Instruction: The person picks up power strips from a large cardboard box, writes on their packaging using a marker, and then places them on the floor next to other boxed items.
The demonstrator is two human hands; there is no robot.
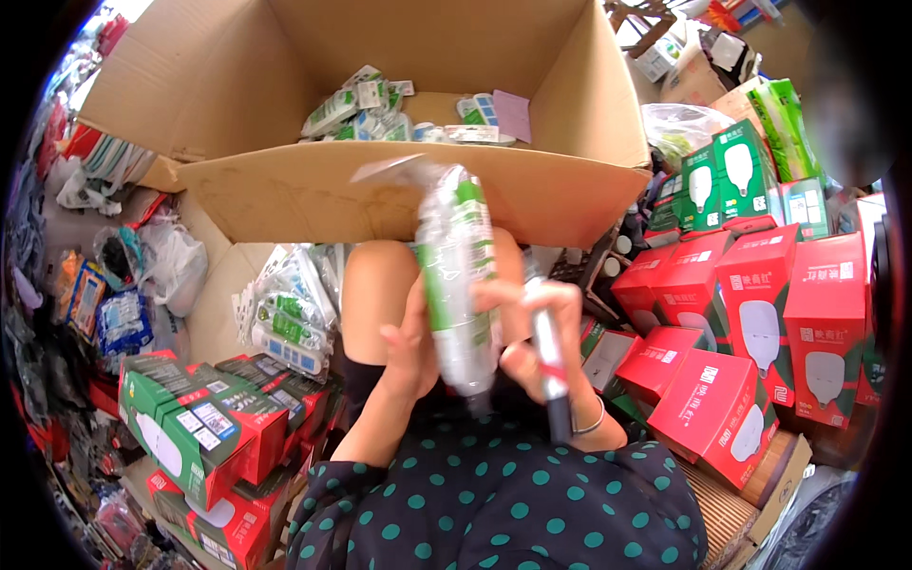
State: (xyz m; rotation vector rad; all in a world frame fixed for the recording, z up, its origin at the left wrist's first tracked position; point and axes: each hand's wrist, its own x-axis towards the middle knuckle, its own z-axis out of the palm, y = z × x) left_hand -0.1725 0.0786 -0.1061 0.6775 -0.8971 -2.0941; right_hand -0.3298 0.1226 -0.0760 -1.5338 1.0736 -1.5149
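My left hand (410,347) grips a power strip (458,285) in clear plastic wrap with a green and white label. It is tilted nearly upright above my knees and somewhat blurred, and the loose end of its wrap sticks out at the top left. Closed around a marker pen (548,342) with a pale barrel, red band and dark end is my right hand (568,318). One finger of that hand reaches over to the strip's right side. More wrapped power strips (290,332) lie in a heap left of my knees.
An open cardboard box (408,204) stands in front, with wrapped packs (356,109) inside. Red and green bulb boxes (760,285) are stacked on the right. Others (180,427) pile up at the left, near plastic bags (176,261).
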